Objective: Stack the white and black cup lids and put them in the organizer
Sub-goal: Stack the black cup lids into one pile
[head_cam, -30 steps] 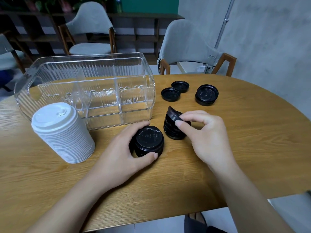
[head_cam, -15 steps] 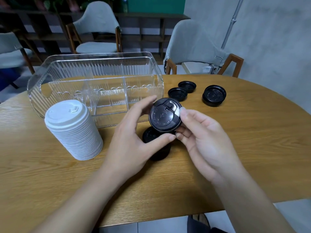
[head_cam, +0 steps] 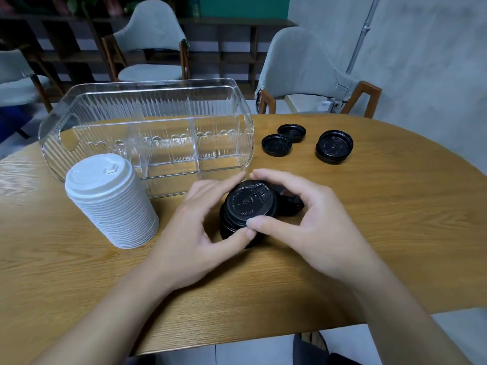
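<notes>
- Your left hand (head_cam: 195, 233) and right hand (head_cam: 303, 222) both hold the black stack (head_cam: 246, 214), fingers curled around it.
- White stack (head_cam: 110, 201) stands left of it.
- Organizer (head_cam: 147, 122) is behind.

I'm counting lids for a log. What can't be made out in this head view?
- Black stack: its lower lids, hidden by the left hand and right hand.
- Second black pile: mostly behind the right hand.
- White stack: ridges too fine to count.
- Embossed text on the top lid: too small.
</notes>
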Motion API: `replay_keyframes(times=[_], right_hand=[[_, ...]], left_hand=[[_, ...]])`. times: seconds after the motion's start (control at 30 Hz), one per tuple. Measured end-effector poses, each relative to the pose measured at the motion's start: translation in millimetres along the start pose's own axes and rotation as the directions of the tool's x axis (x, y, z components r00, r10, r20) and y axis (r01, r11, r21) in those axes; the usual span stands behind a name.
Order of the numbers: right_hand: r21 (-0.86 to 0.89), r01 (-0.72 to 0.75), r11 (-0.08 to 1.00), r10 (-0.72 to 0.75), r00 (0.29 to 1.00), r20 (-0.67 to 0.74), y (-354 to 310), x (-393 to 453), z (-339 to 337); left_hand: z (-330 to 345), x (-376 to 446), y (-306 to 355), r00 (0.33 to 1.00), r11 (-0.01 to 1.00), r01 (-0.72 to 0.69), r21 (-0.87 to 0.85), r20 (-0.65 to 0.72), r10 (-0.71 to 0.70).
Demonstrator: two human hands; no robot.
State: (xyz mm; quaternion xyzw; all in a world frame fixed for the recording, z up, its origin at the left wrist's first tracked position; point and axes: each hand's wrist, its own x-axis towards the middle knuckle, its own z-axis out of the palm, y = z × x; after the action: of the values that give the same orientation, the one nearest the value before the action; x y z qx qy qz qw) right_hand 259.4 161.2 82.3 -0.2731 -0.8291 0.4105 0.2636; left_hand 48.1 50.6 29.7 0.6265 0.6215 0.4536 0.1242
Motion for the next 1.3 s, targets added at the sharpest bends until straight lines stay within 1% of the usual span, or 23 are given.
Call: replay_keyframes(times=[0.17, 0.27, 0.37, 0.47, 0.53, 0.67, 0.77, 0.83, 0.93, 1.03, 1.13, 1.3], right_hand=[[-0.108, 0.003, 0.994, -0.004, 1.0, -0.006, 10.9, 2.2, 5.0], [-0.179, 0.005, 0.984, -0.019, 0.997, -0.081, 15.7, 3.4, 8.7], [-0.197, -0.008, 0.98, -0.023, 0.987, -0.156, 16.6, 4.8, 14.7], [-0.18, -0.028, 0.983, 0.005, 0.992, -0.124, 14.9, 4.3, 17.9], [-0.195, -0.037, 0.98, 0.015, 0.993, -0.115, 14.1, 3.6, 18.8], [-0.294, -0.036, 0.955, 0.004, 0.994, -0.111, 13.9, 2.9, 22.6], [-0.315, -0.053, 0.948, 0.032, 0.997, -0.071, 14.9, 2.3, 23.1], [-0.335, -0.039, 0.941, 0.022, 0.998, -0.053, 15.8, 3.0, 21.5], [-0.325, -0.041, 0.945, 0.027, 0.998, -0.049, 16.0, 5.1, 20.4], [-0.321, -0.053, 0.946, 0.027, 0.996, -0.084, 16.8, 5.4, 23.1], [-0.325, -0.109, 0.939, 0.064, 0.987, -0.145, 12.9, 4.6, 29.3], [-0.341, -0.118, 0.933, 0.062, 0.983, -0.171, 8.1, 2.3, 35.0]], left_hand=[[-0.9, -1.8, -3.5, 0.999, 0.999, 0.046, -0.014, 0.021, -0.046], [0.3, -0.9, -5.6, 0.997, 0.997, 0.073, -0.016, 0.036, -0.073], [2.1, 0.7, -10.2, 0.984, 0.986, 0.167, -0.025, 0.061, -0.165], [2.6, 1.5, -12.4, 0.974, 0.978, 0.21, -0.015, 0.094, -0.208], [2.7, 2.0, -11.1, 0.973, 0.978, 0.207, -0.003, 0.102, -0.206], [3.1, 2.6, -9.3, 0.97, 0.98, 0.197, -0.012, 0.149, -0.193], [2.7, 3.0, -9.8, 0.968, 0.98, 0.197, -0.005, 0.162, -0.193], [2.2, 2.6, -10.4, 0.966, 0.981, 0.195, 0.0, 0.174, -0.192], [1.7, 2.4, -11.8, 0.962, 0.98, 0.199, 0.007, 0.192, -0.196], [3.1, 2.5, -12.8, 0.963, 0.978, 0.204, 0.032, 0.171, -0.207], [3.9, 1.8, -14.4, 0.966, 0.975, 0.214, 0.059, 0.135, -0.22], [4.8, 0.8, -13.5, 0.97, 0.973, 0.211, 0.095, 0.102, -0.22]])
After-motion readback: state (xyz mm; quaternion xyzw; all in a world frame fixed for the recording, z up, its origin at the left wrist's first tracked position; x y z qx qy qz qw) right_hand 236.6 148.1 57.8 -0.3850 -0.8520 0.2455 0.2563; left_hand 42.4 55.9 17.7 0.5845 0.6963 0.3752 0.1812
